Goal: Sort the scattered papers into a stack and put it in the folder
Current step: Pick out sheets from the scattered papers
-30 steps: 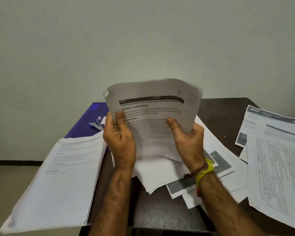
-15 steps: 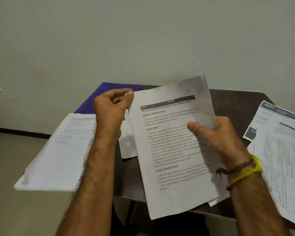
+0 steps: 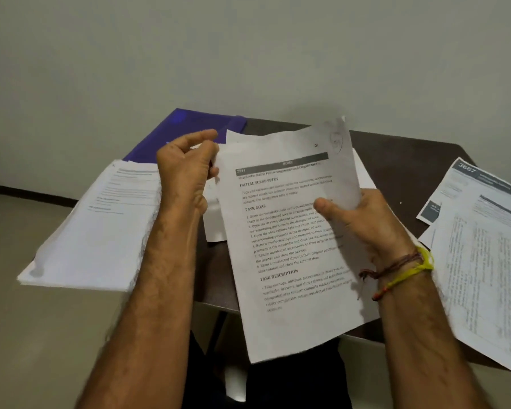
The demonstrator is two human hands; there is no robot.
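Right hand (image 3: 369, 222) gripping printed sheet (image 3: 289, 246), left hand (image 3: 186, 172) beside its edge

Matt white printed paper sheets (image 3: 289, 231) — glossy purple plastic folder (image 3: 189, 128) — dark, faintly speckled tabletop (image 3: 401, 160).

A single head-worn, wide-angle camera looks forward and down from close above a dark brown tabletop (image 3: 396, 160). The table's near edge crosses the lower frame, its far edge meets a plain pale wall (image 3: 248, 48), and both forearms reach in from below.
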